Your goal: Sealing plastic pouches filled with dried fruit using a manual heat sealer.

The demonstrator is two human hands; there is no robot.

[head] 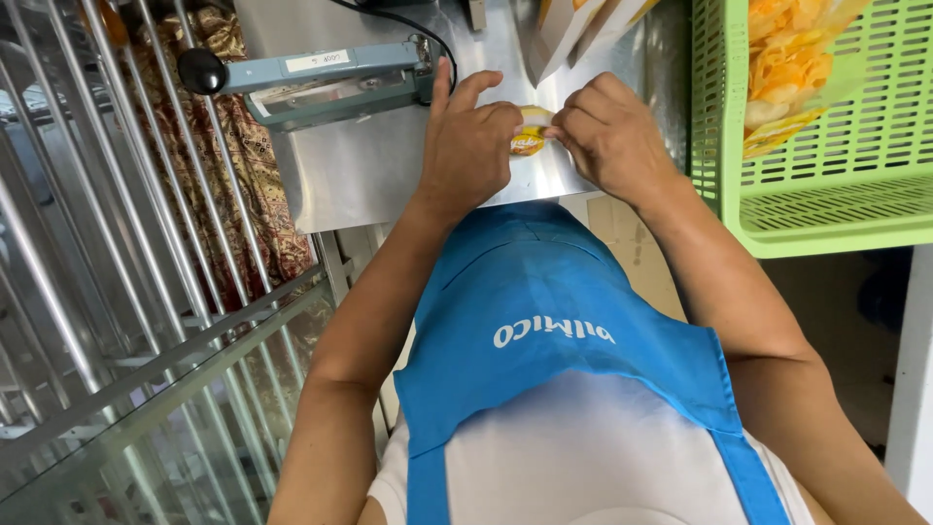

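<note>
Both hands (535, 136) pinch small yellow packet (531, 139).

Pretty bright, even daylight here, nothing harsh. The steel table (389, 165) throws soft whitish glare and carries only faint shadows under the hands. The metal bars (87, 243) on the left bow outward, wide-lens distortion, and look a bit smeared. The white shirt (583, 457) at the bottom is blown out and soft.
</note>
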